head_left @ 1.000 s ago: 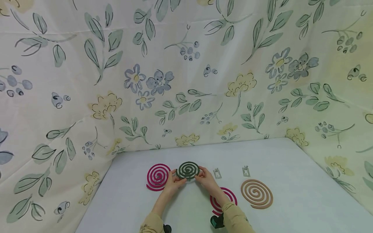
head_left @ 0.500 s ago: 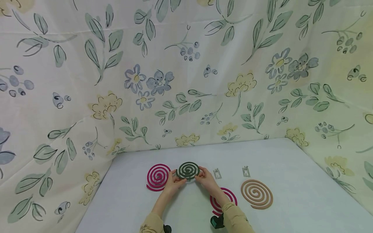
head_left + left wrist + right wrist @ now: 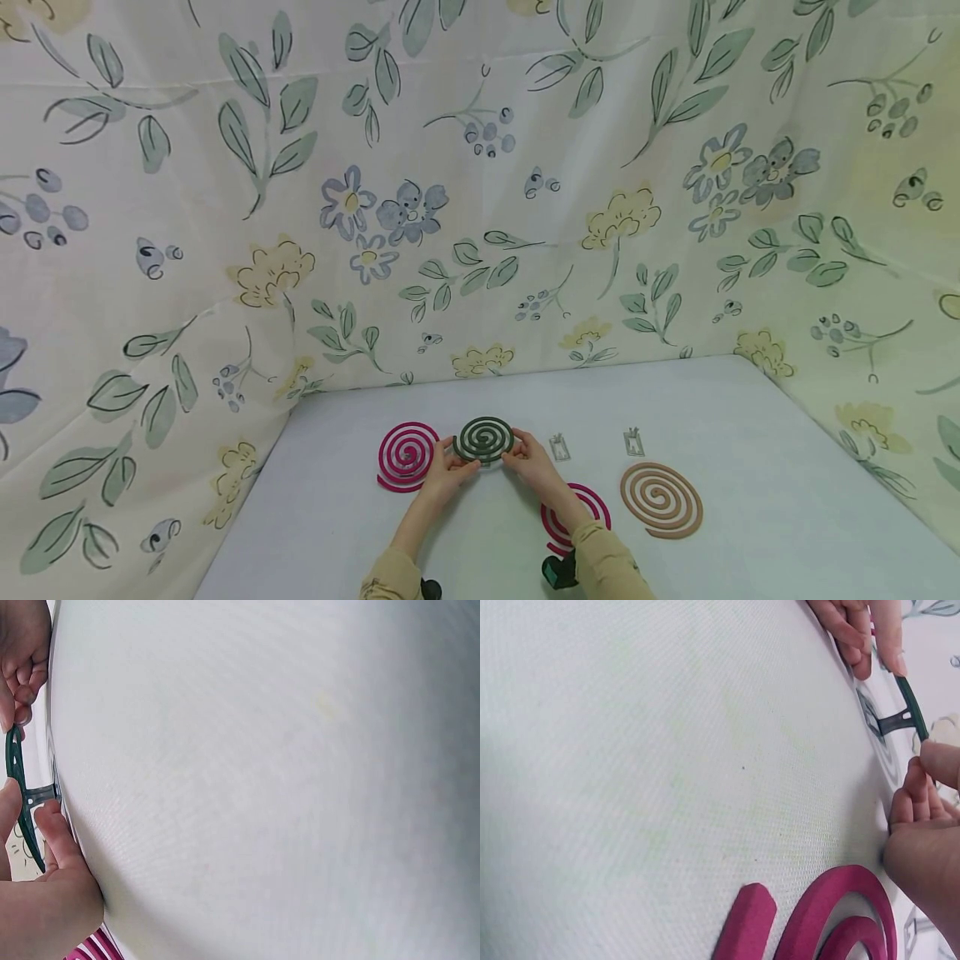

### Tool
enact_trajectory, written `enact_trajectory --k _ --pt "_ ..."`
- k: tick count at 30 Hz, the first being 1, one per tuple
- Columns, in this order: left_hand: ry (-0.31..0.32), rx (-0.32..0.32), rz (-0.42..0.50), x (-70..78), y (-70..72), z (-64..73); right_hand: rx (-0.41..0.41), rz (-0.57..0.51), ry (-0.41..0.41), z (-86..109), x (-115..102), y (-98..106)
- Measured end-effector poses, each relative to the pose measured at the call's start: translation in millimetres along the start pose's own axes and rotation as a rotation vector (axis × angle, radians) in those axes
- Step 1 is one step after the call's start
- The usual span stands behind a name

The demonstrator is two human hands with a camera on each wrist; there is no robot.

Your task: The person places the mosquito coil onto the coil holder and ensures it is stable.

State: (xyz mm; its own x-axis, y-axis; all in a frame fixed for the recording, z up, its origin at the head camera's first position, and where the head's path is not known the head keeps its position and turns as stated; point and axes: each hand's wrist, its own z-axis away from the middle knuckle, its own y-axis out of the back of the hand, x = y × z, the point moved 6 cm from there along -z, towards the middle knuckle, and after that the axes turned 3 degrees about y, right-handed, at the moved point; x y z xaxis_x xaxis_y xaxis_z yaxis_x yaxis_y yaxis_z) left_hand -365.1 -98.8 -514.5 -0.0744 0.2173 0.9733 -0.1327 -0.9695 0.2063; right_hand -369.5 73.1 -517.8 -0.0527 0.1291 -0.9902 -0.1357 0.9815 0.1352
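Observation:
A dark green mosquito coil sits raised above the white table, on a small metal stand seen from the side in both wrist views. My left hand pinches the coil's left edge, thumb above and fingers beneath. At the opposite edge my right hand pinches it the same way. In the left wrist view the stand's foot is down by the tabletop, near the left fingertips. A magenta coil lies just left of the left hand. Another magenta coil lies partly hidden under the right forearm.
Two flat metal stands lie right of the right hand, apart from each other. A tan coil rests farther right on the white table. Floral cloth hangs behind and at both sides of the tabletop.

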Motion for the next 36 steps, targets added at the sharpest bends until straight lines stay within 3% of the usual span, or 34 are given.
enact_trajectory --k 13,18,26,36 --pt "0.005 0.0 -0.013 -1.7 0.8 0.7 0.01 0.005 0.011 0.9 -2.1 -1.0" --pt "0.004 0.001 -0.016 -2.3 0.6 0.3 0.003 -0.002 0.026 13.0 -21.9 -1.5" --pt "0.01 0.012 -0.009 -1.1 0.4 0.1 0.009 0.002 0.01 -0.8 -0.8 -0.1" --pt "0.009 0.021 -0.011 -3.0 -0.5 -1.3 0.003 -0.012 0.021 18.3 -32.4 -1.1"
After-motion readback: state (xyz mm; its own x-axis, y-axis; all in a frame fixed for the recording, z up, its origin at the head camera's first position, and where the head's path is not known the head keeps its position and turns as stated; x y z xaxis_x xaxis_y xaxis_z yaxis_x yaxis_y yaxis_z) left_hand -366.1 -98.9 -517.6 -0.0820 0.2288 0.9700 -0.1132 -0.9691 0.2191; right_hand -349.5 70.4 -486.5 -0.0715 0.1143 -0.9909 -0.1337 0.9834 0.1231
